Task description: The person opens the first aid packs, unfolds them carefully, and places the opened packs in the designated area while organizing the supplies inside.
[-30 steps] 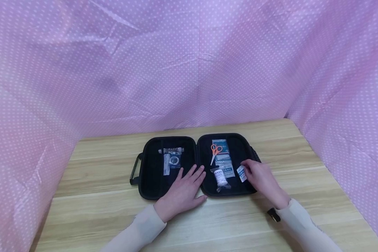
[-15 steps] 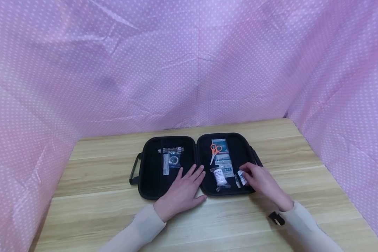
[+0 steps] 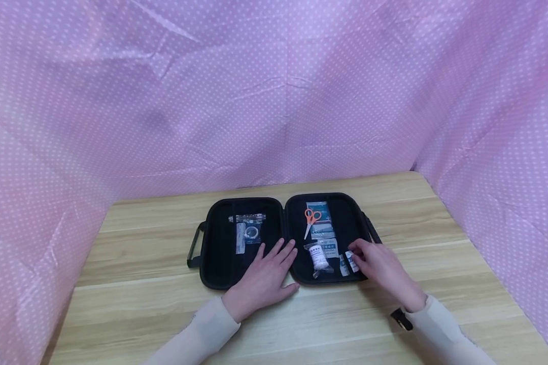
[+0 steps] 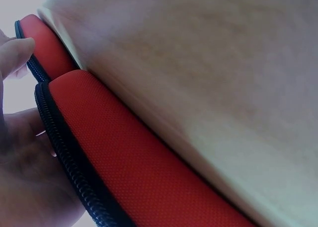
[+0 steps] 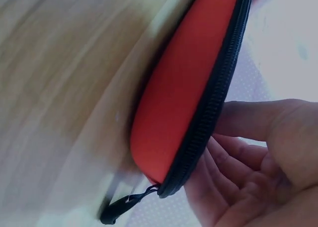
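My right hand point(image 3: 385, 266) reaches into the right half of an open first-aid case point(image 3: 297, 197) and pinches a small white-and-blue packet point(image 3: 352, 261) at its fingertips. A similar small packet point(image 3: 344, 265) lies just left of it on the black lining. My left hand point(image 3: 265, 281) rests with spread fingers over the front edge, near the case's hinge. Beside it sits a wrapped bandage roll point(image 3: 318, 257). In the left wrist view the hand point(image 4: 30, 172) shows behind the zippered red shell point(image 4: 114, 142). The right wrist view has the hand point(image 5: 263, 172) bent over the rim, its fingertips hidden.
Orange-handled scissors point(image 3: 311, 217) lie across flat blue-and-white packets point(image 3: 323, 230) in the right half. A clear-wrapped tape roll point(image 3: 251, 232) and a shiny tube-like pack point(image 3: 247, 218) lie in the left half. A carry handle point(image 3: 195, 246) sticks out left over the wooden table point(image 3: 137, 284).
The right hand has lowered and moved slightly forward; its packet, tilted up a second ago, is now low in the case, with a second packet showing beside it. The left hand stays put.
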`<state>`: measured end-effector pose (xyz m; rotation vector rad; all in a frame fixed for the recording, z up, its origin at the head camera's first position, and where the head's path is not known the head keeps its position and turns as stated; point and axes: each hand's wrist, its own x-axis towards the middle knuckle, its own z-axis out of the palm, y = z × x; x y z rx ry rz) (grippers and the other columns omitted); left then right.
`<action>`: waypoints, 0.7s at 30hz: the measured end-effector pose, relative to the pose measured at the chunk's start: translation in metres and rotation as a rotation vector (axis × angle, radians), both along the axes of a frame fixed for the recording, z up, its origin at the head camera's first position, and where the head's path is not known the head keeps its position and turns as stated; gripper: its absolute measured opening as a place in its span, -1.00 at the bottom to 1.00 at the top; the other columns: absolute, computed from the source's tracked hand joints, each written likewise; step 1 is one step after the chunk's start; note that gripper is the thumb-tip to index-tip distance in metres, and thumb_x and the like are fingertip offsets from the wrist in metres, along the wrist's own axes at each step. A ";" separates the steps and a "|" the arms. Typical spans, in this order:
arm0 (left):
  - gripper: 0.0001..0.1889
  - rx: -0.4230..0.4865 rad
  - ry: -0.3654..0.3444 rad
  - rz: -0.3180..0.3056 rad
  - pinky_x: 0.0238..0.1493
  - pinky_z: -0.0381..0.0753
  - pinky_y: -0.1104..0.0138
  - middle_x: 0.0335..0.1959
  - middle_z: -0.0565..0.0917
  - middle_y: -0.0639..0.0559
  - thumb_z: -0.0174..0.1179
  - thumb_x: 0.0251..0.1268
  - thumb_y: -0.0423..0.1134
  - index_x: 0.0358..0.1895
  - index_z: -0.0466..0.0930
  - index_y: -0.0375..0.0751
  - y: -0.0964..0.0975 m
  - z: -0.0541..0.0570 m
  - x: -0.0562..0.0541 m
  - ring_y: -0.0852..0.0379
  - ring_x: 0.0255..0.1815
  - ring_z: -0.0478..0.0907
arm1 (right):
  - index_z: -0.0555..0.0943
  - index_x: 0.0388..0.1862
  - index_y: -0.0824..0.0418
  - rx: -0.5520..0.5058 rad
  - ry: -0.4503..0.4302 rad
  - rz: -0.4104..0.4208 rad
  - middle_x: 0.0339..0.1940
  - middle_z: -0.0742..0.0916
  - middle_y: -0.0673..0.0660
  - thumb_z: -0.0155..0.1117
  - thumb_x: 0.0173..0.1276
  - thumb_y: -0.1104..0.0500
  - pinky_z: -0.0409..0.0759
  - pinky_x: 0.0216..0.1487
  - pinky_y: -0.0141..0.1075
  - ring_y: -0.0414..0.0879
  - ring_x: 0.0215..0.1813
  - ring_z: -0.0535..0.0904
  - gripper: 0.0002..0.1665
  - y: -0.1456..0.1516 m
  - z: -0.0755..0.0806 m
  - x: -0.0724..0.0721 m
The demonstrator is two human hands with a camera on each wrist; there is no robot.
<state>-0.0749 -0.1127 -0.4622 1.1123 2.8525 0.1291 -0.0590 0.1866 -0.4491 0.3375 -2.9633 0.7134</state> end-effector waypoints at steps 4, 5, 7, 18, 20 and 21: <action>-0.18 0.001 0.002 -0.002 0.51 0.18 -0.24 0.65 0.20 0.00 0.15 0.41 0.33 0.56 0.36 -0.13 0.000 -0.001 0.000 -0.07 0.66 0.08 | 0.72 -0.21 0.26 0.000 0.006 0.024 -0.41 0.74 0.02 0.44 0.27 0.41 0.45 -0.45 -0.24 -0.21 -0.48 0.44 -0.86 0.001 0.000 0.001; -0.17 0.001 0.002 -0.001 0.51 0.18 -0.24 0.65 0.20 0.00 0.15 0.41 0.33 0.56 0.36 -0.13 0.000 -0.001 0.000 -0.07 0.66 0.08 | 0.72 -0.22 0.25 0.001 0.005 0.034 -0.39 0.75 0.02 0.44 0.26 0.41 0.49 -0.41 -0.22 -0.20 -0.45 0.48 -0.86 0.001 0.000 0.001; -0.17 0.001 0.003 -0.002 0.51 0.18 -0.24 0.65 0.19 0.00 0.15 0.41 0.33 0.56 0.36 -0.13 0.000 0.000 0.000 -0.07 0.66 0.08 | 0.73 -0.24 0.24 -0.005 -0.018 0.051 -0.35 0.76 0.03 0.44 0.25 0.41 0.55 -0.34 -0.18 -0.19 -0.40 0.52 -0.86 0.002 0.000 0.000; -0.17 0.007 -0.004 0.000 0.51 0.18 -0.23 0.65 0.19 0.00 0.16 0.41 0.33 0.56 0.36 -0.13 0.001 0.000 0.000 -0.08 0.66 0.08 | 0.74 -0.20 0.24 -0.066 -0.172 0.044 -0.34 0.77 0.02 0.39 0.32 0.36 0.60 -0.18 -0.13 -0.18 -0.33 0.62 -0.90 0.001 -0.006 -0.005; -0.17 0.007 0.000 0.000 0.51 0.18 -0.23 0.65 0.19 0.00 0.15 0.41 0.33 0.56 0.36 -0.13 0.001 0.000 0.000 -0.08 0.66 0.08 | 0.73 -0.17 0.25 -0.076 -0.178 0.043 -0.32 0.79 0.04 0.38 0.33 0.36 0.63 -0.13 -0.07 -0.16 -0.29 0.67 -0.89 0.000 -0.007 -0.005; -0.17 0.007 0.001 0.000 0.51 0.19 -0.23 0.65 0.19 0.00 0.15 0.41 0.33 0.56 0.36 -0.13 0.001 0.000 0.000 -0.08 0.66 0.09 | 0.72 -0.15 0.27 -0.084 -0.186 0.041 -0.31 0.79 0.06 0.38 0.34 0.36 0.64 -0.13 -0.07 -0.16 -0.28 0.68 -0.88 0.000 -0.007 -0.005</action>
